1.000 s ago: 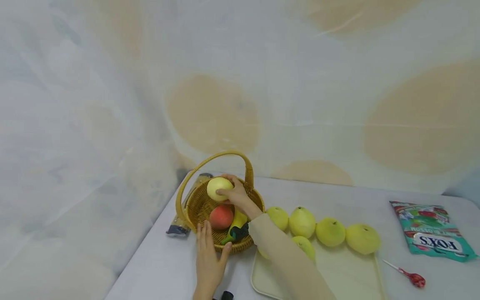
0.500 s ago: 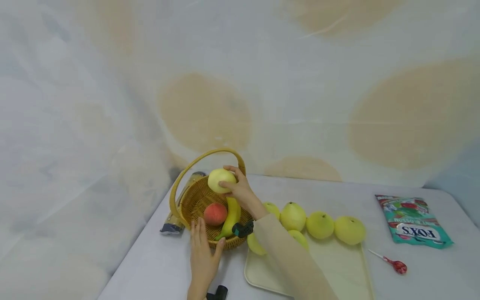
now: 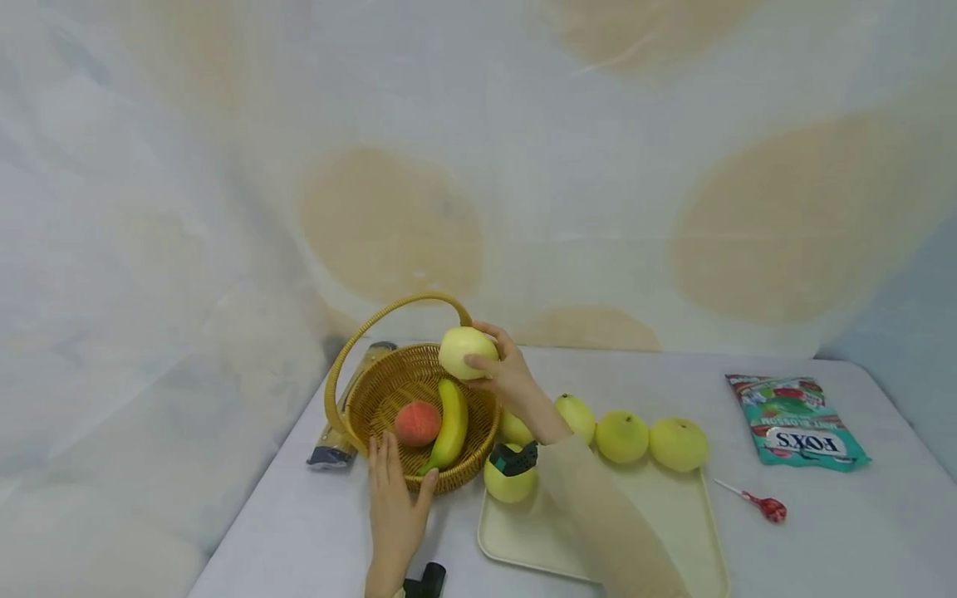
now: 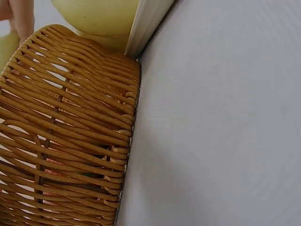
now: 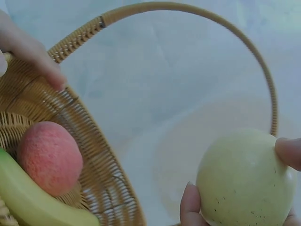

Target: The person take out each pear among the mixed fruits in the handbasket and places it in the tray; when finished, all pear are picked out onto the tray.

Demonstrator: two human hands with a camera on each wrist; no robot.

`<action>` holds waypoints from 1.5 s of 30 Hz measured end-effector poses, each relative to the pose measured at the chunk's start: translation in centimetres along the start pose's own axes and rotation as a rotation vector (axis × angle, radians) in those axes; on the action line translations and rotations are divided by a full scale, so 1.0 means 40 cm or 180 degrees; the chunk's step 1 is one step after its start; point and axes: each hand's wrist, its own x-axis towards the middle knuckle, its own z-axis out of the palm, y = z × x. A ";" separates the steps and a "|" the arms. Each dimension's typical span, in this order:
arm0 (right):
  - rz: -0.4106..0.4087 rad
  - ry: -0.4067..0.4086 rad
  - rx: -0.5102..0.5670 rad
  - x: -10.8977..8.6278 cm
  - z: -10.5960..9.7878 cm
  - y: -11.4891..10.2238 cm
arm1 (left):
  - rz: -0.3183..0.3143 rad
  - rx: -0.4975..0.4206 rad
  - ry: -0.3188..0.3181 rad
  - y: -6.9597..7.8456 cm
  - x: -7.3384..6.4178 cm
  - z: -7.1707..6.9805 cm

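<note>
My right hand (image 3: 508,370) grips a pale yellow-green round fruit (image 3: 468,352), fingers and thumb spread around its sides. It is held over the right back rim of a wicker basket (image 3: 362,403), beside the arched handle. Close up, in the right wrist view, the fruit (image 5: 244,179) shows small dark specks. Inside the basket lie a pink-red peach (image 3: 417,423) and a yellow banana (image 3: 452,423) with a green tip. My left hand (image 3: 395,507) rests on the basket's near left rim with fingers straight. The left wrist view shows the woven outer wall (image 4: 70,127).
Several more yellow-green fruits, such as one at the back (image 3: 622,436), sit along the edges of a cream tray (image 3: 673,531) right of the basket. Farther right are a teal FOX'S candy bag (image 3: 796,423) and a red lollipop (image 3: 770,508). A long packet (image 3: 332,448) lies behind the basket.
My right hand has carried the round fruit up and right, from over the basket's middle to its right rim, uncovering the banana. My left hand stays on the rim. The head view has shifted.
</note>
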 end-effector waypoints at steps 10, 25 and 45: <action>-0.0098 0.0110 0.0308 -0.054 -0.075 -0.043 | -0.0113 0.0035 -0.0038 -0.011 -0.002 -0.013; -0.0201 0.0428 0.0251 -0.138 -0.188 -0.047 | -0.0087 0.0038 -0.0011 -0.016 -0.003 -0.005; -0.0191 0.0641 0.0142 -0.245 -0.294 -0.022 | -0.0046 0.0049 -0.0032 -0.005 0.000 0.000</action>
